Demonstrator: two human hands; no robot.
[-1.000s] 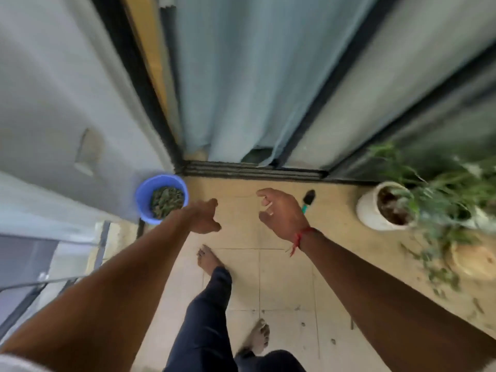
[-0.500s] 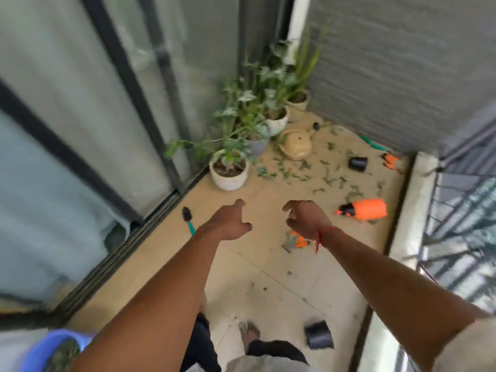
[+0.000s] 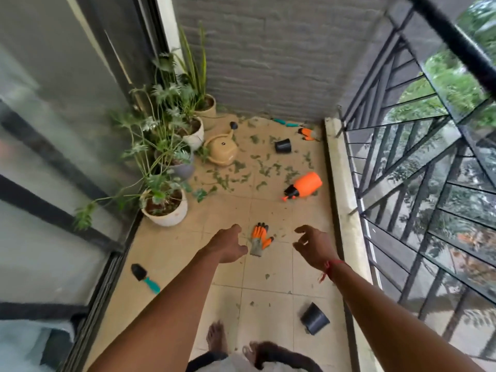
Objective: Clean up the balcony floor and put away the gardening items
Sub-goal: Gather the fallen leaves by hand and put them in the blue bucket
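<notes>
While both arms reach forward, the left hand [image 3: 226, 247] and right hand [image 3: 312, 247] hang loosely curled and empty above an orange glove [image 3: 259, 238].

head-worn view, facing down, balcony floor [image 3: 268, 205]

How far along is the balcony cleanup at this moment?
Nothing looks put away yet. Both hands are empty: left hand and right hand hover near the orange gloves. Left to do: leaf clippings, orange spray bottle, trowel, watering can, pruners, far black pot and near black pot lie on the floor.
</notes>
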